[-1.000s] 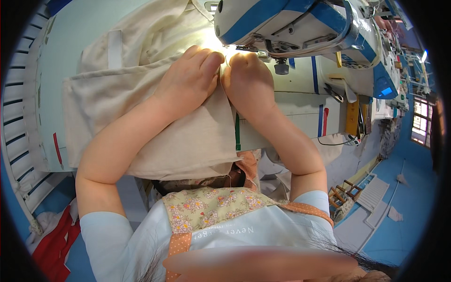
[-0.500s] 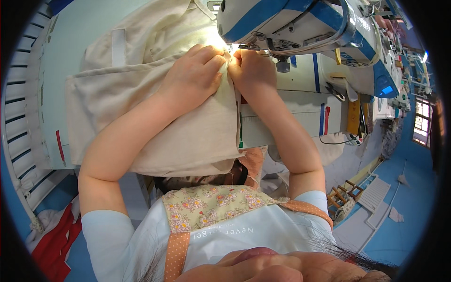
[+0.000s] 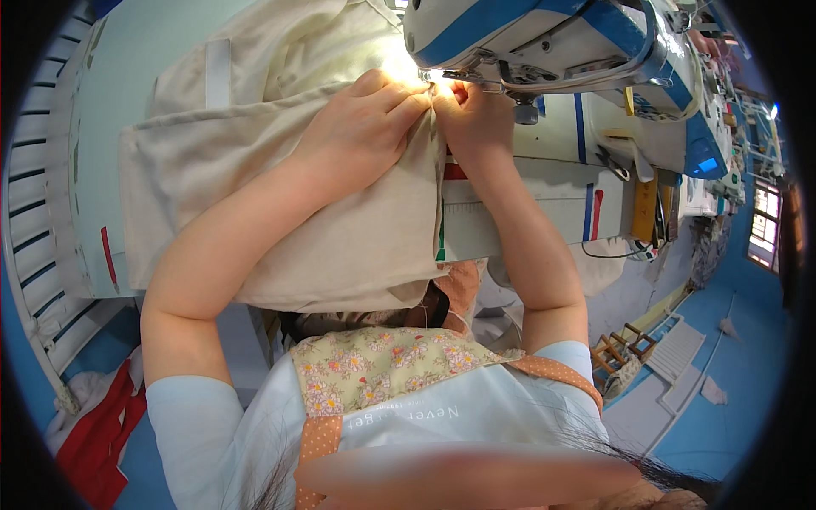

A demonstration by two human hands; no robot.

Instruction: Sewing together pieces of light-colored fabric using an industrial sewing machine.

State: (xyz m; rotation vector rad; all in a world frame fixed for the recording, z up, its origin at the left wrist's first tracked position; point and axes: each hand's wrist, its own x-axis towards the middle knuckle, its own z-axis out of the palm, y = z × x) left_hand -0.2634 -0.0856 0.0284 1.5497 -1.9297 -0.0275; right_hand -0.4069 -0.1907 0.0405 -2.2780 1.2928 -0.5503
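A large piece of cream fabric lies across the sewing table and hangs over its near edge. My left hand is closed on the fabric, its fingers pinching the edge just left of the needle area. On the other side of that edge, my right hand is closed with its fingertips on the same cloth, close under the lit head of a white and blue sewing machine. The machine's lamp glares over my fingertips, so the needle and the exact stitching spot are hard to make out.
Small scissors lie on the table to the right, near a yellow box-like block. A white slatted rack stands along the left side. Red and white cloth lies low at the left; a wooden stool is at the right.
Both hands and the fabric edge between them sit slightly farther right in the picture, as does the machine head. My fingers keep their hold on the cloth.
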